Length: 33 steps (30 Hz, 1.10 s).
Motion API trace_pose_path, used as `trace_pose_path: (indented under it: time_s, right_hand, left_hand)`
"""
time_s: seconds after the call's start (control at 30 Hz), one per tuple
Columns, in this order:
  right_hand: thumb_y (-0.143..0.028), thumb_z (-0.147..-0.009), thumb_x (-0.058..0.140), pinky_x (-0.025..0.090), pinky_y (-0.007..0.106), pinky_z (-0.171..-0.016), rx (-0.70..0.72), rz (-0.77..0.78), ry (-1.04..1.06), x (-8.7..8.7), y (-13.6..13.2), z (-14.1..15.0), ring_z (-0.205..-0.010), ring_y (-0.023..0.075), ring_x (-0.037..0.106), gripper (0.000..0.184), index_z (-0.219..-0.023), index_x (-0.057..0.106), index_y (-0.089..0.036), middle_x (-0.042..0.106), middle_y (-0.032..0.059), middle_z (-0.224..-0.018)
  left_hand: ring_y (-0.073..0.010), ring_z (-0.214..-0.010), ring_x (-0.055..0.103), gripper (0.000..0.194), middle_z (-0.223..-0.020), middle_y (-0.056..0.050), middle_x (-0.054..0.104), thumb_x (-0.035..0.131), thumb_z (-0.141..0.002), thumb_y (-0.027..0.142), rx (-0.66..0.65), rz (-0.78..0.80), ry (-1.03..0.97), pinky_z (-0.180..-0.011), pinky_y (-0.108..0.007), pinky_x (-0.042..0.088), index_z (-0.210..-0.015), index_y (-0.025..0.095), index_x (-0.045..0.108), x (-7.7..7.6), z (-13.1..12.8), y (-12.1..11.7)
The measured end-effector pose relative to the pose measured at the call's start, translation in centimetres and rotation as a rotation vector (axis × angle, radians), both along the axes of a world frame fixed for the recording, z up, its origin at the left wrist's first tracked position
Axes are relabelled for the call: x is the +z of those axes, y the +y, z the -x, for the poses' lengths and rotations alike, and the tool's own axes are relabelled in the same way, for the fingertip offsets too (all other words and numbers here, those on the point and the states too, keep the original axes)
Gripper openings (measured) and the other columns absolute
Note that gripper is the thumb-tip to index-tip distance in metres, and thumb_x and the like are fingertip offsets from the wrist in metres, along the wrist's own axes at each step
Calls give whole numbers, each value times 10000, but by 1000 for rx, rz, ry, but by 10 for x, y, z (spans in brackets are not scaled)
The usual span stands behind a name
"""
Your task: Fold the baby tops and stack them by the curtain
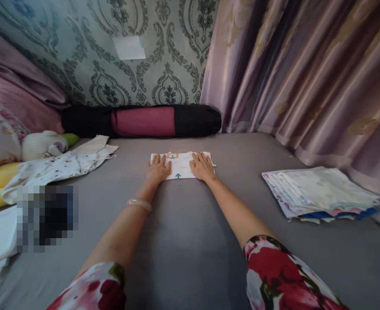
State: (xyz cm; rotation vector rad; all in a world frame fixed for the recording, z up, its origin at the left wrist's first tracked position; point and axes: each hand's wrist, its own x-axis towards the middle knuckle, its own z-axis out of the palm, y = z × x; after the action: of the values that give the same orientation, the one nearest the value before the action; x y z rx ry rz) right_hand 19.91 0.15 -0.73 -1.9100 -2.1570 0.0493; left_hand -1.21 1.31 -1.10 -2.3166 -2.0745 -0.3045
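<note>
A small white folded cloth (181, 165) with little coloured prints lies flat on the grey bed sheet (183, 232) ahead of me. My left hand (158, 168) rests flat on its left end, fingers stretched out. My right hand (203, 165) lies flat on its right end, fingers likewise spread. Both hands press on the cloth and grip nothing. A pale bangle (139, 203) circles my left wrist.
A stack of folded cloths (319, 193) sits at the right. Unfolded white printed garments (60, 165) lie at the left beside soft toys (44, 144). A black and maroon rolled bag (141, 121) lies along the patterned wall. Curtains (300, 73) hang at the right.
</note>
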Motion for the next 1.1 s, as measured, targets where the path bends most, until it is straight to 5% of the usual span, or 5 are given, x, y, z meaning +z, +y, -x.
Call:
trace_pose_path:
  time_s: [0.27, 0.47, 0.7, 1.1]
  right_hand:
    - [-431, -1002, 267, 224, 401, -1153, -94, 62, -10, 0, -3, -30, -1443, 280, 264, 646, -1494, 311, -15, 289, 183, -1570]
    - [-437, -1008, 246, 232, 430, -1144, -139, 79, 5, 4, -8, -38, -1424, 275, 301, 635, -1487, 312, -26, 331, 198, -1546]
    - [-405, -1009, 250, 118, 521, -1173, -70, 0, -7, 16, -5, -15, -1447, 296, 246, 580, -1485, 354, -89, 309, 173, -1563]
    - [-421, -1008, 252, 187, 486, -1160, -44, 41, 5, -5, 1, -7, -1457, 301, 223, 589, -1495, 351, -106, 281, 165, -1578]
  left_hand:
    - [-280, -1476, 217, 681, -1586, -161, 271, 179, -984, 503, -82, 66, 3, -1154, -465, 265, -1492, 69, 315, -7, 27, 10]
    - [-285, -1478, 208, 682, -1614, -127, 200, 154, -982, 526, -126, 165, -26, -1169, -502, 220, -1516, 119, 273, -9, 48, 17]
    - [-301, -1479, 202, 661, -1576, -169, 292, 176, -987, 507, -147, 32, 79, -1182, -509, 175, -1488, 112, 348, 12, 22, 12]
    - [-291, -1471, 220, 627, -1583, -146, 288, 203, -993, 482, -127, 104, 29, -1178, -475, 201, -1510, 144, 309, -3, 13, 9]
